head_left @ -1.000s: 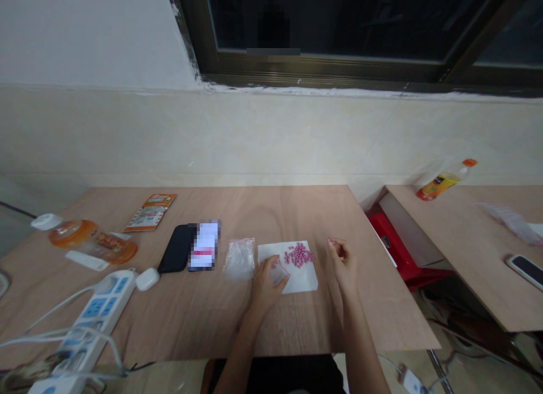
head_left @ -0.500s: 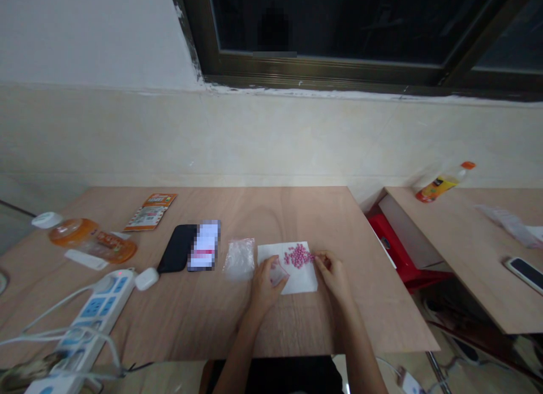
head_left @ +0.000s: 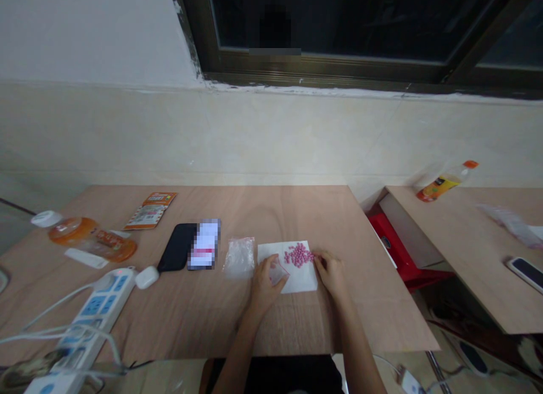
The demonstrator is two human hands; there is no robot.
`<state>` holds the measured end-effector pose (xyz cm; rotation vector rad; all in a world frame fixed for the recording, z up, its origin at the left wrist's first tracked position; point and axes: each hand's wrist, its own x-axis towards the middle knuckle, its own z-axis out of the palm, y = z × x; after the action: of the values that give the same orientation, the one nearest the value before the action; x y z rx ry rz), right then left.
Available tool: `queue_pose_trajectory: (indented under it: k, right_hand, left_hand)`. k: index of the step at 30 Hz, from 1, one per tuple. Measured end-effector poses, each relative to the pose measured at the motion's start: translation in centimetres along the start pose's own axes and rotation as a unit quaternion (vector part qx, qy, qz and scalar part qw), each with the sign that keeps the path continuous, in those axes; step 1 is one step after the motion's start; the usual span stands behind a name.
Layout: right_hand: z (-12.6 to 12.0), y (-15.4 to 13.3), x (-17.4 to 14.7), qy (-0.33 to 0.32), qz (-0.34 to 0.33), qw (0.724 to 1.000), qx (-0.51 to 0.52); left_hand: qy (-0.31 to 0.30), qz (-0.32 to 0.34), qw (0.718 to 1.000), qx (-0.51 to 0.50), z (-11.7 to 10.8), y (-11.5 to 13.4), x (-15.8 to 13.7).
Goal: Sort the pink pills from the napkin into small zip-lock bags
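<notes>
A heap of small pink beads [head_left: 298, 255] lies on a white sheet of paper [head_left: 299, 282] in front of me. My left hand [head_left: 264, 281] rests at the sheet's left side, its fingers closed on a small clear plastic bag [head_left: 278, 271] whose opening faces the beads. At the right edge of the heap, the fingertips of my right hand [head_left: 331, 271] are pinched together. Whether a bead sits between them is too small to see. Left of the paper lies another clear plastic bag [head_left: 240, 257].
Two phones, a black one [head_left: 178, 248] and one with a lit screen [head_left: 204, 244], lie to the left. Beyond them are an orange packet [head_left: 151, 211], a lying drink bottle [head_left: 93, 239], a white earbud case [head_left: 146, 277] and a power strip [head_left: 95, 312] with cables. A second table [head_left: 470, 241] stands right.
Almost nothing differs. My right hand's fingers have shifted slightly at the edge of the beads, while my left hand keeps its hold on the bag.
</notes>
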<state>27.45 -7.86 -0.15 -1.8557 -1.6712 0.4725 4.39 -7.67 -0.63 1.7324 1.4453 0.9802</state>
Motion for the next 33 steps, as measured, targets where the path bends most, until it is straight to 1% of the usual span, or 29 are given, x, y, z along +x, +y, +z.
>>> queue_pose_trajectory:
  k: [7,12,17,20,22,24,25,27,28,30,31,32,33]
  right_hand:
    - [0.2,0.4,0.3,-0.002,0.004,1.0,-0.003]
    - [0.1,0.4,0.3,-0.004,0.011,1.0,-0.003]
    - [-0.2,0.3,0.4,-0.014,-0.003,1.0,0.0]
    - [-0.1,0.0,0.5,-0.011,0.004,1.0,0.009]
    - [-0.5,-0.5,0.6,0.004,0.007,1.0,0.027]
    - [-1.7,-1.3,0.9,0.036,0.013,0.998,0.057]
    - [-2.8,-2.0,1.0,0.058,0.016,0.995,0.079]
    - [-5.7,-3.7,1.3,0.125,0.018,0.984,0.128]
    - [-7.4,-4.7,1.4,0.176,0.009,0.974,0.144]
    - [-10.6,-6.8,1.5,0.294,-0.021,0.942,0.16]
    - [-11.8,-7.9,1.6,0.356,-0.034,0.918,0.169]
    - [-12.5,-8.9,1.5,0.412,-0.05,0.892,0.18]
    - [-12.7,-9.7,1.5,0.449,-0.062,0.872,0.188]
  left_hand:
    - [0.0,-0.026,1.0,-0.017,0.0,0.1,-0.1]
    - [-0.001,-0.019,1.0,-0.014,-0.1,0.5,0.1]
    - [0.017,-0.019,0.999,-0.042,0.1,1.4,1.5]
    - [0.025,-0.022,0.997,-0.075,0.9,1.3,2.6]
    - [0.031,-0.023,0.995,-0.094,1.4,1.0,3.0]
    - [0.031,-0.023,0.994,-0.106,1.8,0.8,3.2]
    - [0.03,-0.024,0.993,-0.11,1.8,0.7,3.1]
    - [0.024,-0.027,0.992,-0.117,1.8,0.7,3.0]
    - [0.023,-0.029,0.992,-0.119,1.7,0.7,3.0]
    - [0.024,-0.031,0.992,-0.118,1.5,0.9,2.9]
    - [0.026,-0.031,0.992,-0.117,1.4,1.0,2.9]
    - [0.029,-0.032,0.992,-0.117,1.4,1.1,2.9]
    - [0.03,-0.033,0.992,-0.119,1.4,1.1,3.0]
